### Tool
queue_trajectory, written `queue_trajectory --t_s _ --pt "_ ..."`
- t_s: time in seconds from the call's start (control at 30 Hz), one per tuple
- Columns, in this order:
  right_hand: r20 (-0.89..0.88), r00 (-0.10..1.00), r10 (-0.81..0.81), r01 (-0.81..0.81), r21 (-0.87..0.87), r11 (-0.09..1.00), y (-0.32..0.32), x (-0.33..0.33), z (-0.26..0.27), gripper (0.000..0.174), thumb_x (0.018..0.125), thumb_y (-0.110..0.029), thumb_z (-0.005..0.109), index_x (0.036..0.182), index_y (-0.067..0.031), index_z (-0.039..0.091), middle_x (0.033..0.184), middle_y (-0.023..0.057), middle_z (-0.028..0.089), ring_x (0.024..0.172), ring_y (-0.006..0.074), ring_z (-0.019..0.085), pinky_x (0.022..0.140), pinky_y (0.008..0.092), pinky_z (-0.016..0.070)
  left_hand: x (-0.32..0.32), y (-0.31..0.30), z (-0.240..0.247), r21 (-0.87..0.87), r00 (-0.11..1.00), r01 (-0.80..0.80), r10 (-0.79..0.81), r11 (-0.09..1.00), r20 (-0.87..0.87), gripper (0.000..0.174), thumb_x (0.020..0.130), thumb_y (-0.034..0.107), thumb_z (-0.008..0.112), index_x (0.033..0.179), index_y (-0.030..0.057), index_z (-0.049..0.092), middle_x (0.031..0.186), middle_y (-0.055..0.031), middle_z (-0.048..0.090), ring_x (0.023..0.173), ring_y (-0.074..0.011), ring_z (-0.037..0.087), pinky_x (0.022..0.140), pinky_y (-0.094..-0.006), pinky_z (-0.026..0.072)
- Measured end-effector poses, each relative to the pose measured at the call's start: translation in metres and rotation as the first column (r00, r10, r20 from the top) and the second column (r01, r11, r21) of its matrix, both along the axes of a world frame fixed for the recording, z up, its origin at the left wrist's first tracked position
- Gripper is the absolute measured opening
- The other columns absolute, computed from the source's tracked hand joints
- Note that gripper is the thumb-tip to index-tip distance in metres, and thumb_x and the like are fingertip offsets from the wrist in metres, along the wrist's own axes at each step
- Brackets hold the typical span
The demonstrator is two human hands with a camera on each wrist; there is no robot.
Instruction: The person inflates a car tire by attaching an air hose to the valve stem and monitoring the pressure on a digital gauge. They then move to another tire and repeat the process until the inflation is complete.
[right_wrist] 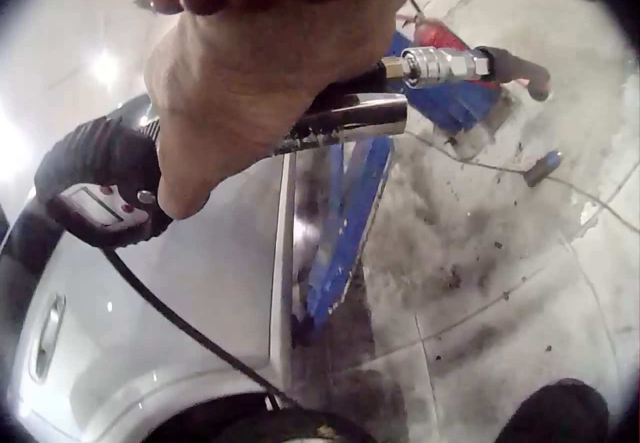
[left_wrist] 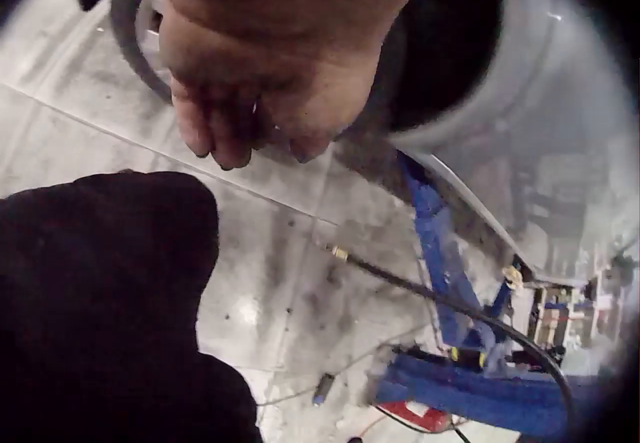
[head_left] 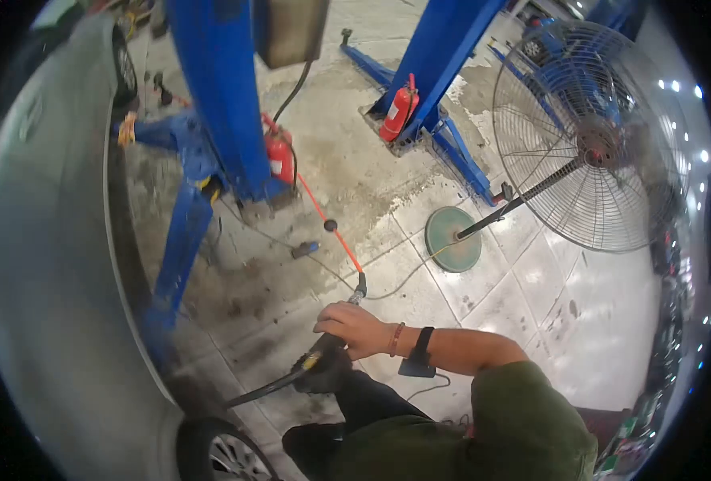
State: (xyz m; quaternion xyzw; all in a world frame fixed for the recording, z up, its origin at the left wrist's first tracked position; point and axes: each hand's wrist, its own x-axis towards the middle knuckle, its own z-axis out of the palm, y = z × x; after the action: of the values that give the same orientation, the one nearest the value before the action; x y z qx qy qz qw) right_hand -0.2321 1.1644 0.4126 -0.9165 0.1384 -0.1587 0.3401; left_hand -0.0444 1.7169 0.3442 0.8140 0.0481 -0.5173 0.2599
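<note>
In the head view my right hand grips a dark air-line gauge tool. The right wrist view shows that hand wrapped over the tool's metal barrel; its display lies beyond the thumb side. A silver coupling joins the tool to the air line. A black hose runs from the tool past the car. My left hand shows only in the left wrist view, fingers hanging loosely bent near a car wheel, nothing visibly held. Below it hangs a black hose with a brass end.
A silver car and its wheel stand at the left. Blue lift posts, red extinguishers, an orange hose and a large fan on a round green base stand or lie ahead.
</note>
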Motion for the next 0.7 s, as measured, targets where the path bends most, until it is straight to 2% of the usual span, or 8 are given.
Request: queue_trajectory --t_s 0.13,0.2,0.23,0.5,0.53,0.57,0.63,0.7 --pt "0.12 0.966 -0.227 0.234 -0.044 0.971 -0.046 -0.033 0.027 0.055 0.061 -0.016 0.073 0.11 -0.0071 0.05 0.105 0.0134 0.049 0.098 0.0339 0.052 0.084 0.0406 0.0433 0.03 -0.134 0.075 -0.029 0.988 -0.156 0.156 0.987 0.008 0.046 0.096 0.035 0.042 0.129 0.0049 0.048 0.136 -0.0144 0.047 0.126 -0.0289 0.04 0.103 -0.045 0.0305" --pt "0.19 0.908 -0.374 0.344 0.174 0.923 -0.068 -0.048 0.025 0.05 0.062 -0.013 0.071 0.108 -0.0063 0.051 0.105 0.0143 0.05 0.098 0.035 0.052 0.085 0.0406 0.0436 0.056 -0.153 0.044 -0.122 0.859 0.448 -0.389 0.886 0.334 0.046 0.097 0.035 0.04 0.129 0.0033 0.048 0.14 -0.0136 0.043 0.128 -0.0272 0.037 0.104 -0.0487 0.0271" --pt "0.197 0.888 -0.415 0.382 0.181 0.906 -0.082 -0.057 0.029 0.045 0.065 -0.01 0.071 0.107 -0.007 0.056 0.107 0.0124 0.052 0.099 0.0294 0.053 0.084 0.0362 0.0438 0.066 -0.16 0.023 -0.297 0.911 -0.413 0.381 0.861 -0.161 0.046 0.098 0.037 0.038 0.123 0.0014 0.052 0.138 -0.014 0.044 0.123 -0.0281 0.042 0.101 -0.0494 0.0315" --pt "0.118 0.617 -0.778 0.778 0.057 0.626 -0.23 -0.104 0.05 0.039 0.069 -0.008 0.071 0.106 -0.0045 0.057 0.1 0.0148 0.055 0.095 0.0306 0.055 0.082 0.0367 0.0442 0.178 -0.321 -0.127 -0.204 0.779 -0.017 -0.114 0.979 -0.616 0.078 0.087 0.069 0.034 0.142 0.0129 0.035 0.142 -0.0165 0.04 0.134 -0.0287 0.034 0.105 -0.0466 0.0305" --pt "0.112 0.54 -0.834 0.823 0.137 0.551 -0.251 -0.112 0.058 0.038 0.069 -0.008 0.07 0.105 -0.0048 0.056 0.1 0.0152 0.055 0.095 0.0313 0.055 0.081 0.037 0.0446 0.175 -0.357 -0.124 -0.405 0.787 0.579 -0.615 0.708 0.051 0.058 0.087 0.046 0.046 0.13 0.0071 0.044 0.125 -0.0171 0.051 0.108 -0.0291 0.048 0.087 -0.0406 0.0399" --pt "0.098 0.45 -0.888 0.856 0.235 0.46 -0.266 -0.118 0.063 0.038 0.07 -0.008 0.07 0.105 -0.005 0.056 0.099 0.0156 0.056 0.095 0.032 0.055 0.081 0.0374 0.0451 0.177 -0.402 -0.101 -0.104 0.23 0.97 -0.697 0.219 0.679 0.039 0.087 0.023 0.058 0.119 0.0013 0.053 0.109 -0.0177 0.063 0.083 -0.0295 0.062 0.069 -0.0346 0.0493" --pt "0.104 0.453 -0.886 0.874 0.146 0.464 -0.308 -0.132 0.08 0.036 0.075 -0.009 0.066 0.109 -0.0059 0.054 0.102 0.0135 0.058 0.097 0.0303 0.057 0.085 0.0371 0.045 0.16 -0.532 -0.036 -0.272 0.971 -0.183 0.131 0.945 -0.2 0.039 0.088 0.026 0.058 0.115 -0.0012 0.053 0.099 -0.017 0.063 0.073 -0.027 0.061 0.06 -0.0345 0.0493" --pt "0.081 0.439 -0.895 0.889 0.107 0.445 -0.349 -0.144 0.091 0.032 0.08 -0.01 0.062 0.111 -0.0062 0.053 0.105 0.0116 0.06 0.099 0.0288 0.058 0.087 0.0367 0.0445 0.158 -0.629 0.004 -0.343 0.995 -0.064 0.036 0.937 -0.089 0.031 0.092 0.027 0.049 0.115 0.0066 0.055 0.099 -0.012 0.062 0.085 -0.0252 0.06 0.073 -0.0369 0.05"
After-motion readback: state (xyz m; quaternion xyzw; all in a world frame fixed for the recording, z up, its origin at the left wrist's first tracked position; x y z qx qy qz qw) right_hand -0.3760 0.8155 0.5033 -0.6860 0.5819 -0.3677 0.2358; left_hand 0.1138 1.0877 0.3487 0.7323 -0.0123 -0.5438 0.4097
